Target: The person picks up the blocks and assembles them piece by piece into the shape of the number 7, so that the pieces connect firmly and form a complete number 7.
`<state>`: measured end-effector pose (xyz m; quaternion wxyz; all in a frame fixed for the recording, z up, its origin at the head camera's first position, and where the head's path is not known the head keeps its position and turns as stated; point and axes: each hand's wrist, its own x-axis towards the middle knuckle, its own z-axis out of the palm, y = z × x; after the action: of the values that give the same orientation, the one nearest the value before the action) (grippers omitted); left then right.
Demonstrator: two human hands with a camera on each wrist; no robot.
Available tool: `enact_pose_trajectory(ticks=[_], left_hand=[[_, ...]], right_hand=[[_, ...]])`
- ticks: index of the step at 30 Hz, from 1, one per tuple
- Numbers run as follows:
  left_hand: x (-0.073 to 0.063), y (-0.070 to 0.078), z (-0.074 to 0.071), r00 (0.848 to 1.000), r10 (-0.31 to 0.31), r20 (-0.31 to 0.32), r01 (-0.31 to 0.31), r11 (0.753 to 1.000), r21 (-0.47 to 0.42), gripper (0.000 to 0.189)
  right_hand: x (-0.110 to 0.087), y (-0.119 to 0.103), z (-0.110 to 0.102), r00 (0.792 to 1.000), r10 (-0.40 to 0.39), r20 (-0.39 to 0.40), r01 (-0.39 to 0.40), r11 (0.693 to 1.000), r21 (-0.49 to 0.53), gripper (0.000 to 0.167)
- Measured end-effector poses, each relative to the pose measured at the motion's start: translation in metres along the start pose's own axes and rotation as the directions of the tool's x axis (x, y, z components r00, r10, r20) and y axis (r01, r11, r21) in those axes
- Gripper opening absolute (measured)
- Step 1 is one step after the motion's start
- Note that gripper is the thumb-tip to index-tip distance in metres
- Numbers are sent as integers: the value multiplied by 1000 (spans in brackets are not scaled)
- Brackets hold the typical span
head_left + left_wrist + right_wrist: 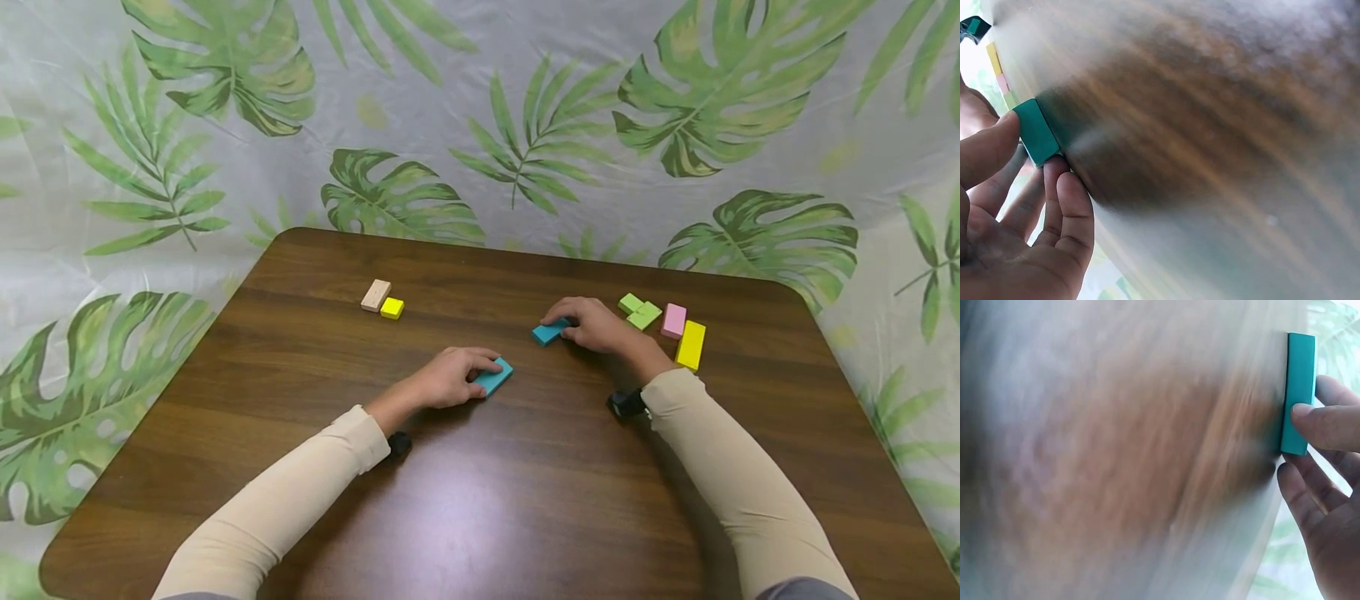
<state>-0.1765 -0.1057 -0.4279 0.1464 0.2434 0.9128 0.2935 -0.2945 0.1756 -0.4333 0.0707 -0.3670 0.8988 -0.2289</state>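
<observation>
Near the middle of the table, my left hand (452, 377) pinches a flat blue block (495, 377) between thumb and fingers. In the left wrist view this blue block (1037, 132) shows its end face, with the thumb on one side. My right hand (596, 323) holds a second blue block (550, 332), a little farther back and to the right. The right wrist view shows that blue block (1300, 394) edge-on, thumb against its near face and fingers behind. A gap of bare wood separates the two blue blocks.
Two light green blocks (643, 315), a pink block (674, 320) and a long yellow block (691, 346) lie right of my right hand. At the back left, a plain wooden block (376, 295) touches a small yellow block (392, 308). A leaf-patterned curtain (525, 125) hangs behind the brown table (300, 350).
</observation>
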Motion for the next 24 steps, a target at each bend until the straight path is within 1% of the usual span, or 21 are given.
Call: enact_pose_trajectory(ticks=[7, 14, 24], left_hand=[[0, 1, 1, 1000, -9, -6, 9, 1000, 9, 45], [1, 1, 1, 1000, -23, -7, 23, 1000, 7, 45], [1, 2, 0, 1000, -23, -9, 23, 1000, 4, 45]], right_hand=[[2, -11, 2, 999, -23, 35, 23, 1000, 19, 33], [6, -19, 7, 997, -64, 46, 64, 998, 9, 32], [9, -26, 12, 995, -87, 57, 86, 996, 28, 31]])
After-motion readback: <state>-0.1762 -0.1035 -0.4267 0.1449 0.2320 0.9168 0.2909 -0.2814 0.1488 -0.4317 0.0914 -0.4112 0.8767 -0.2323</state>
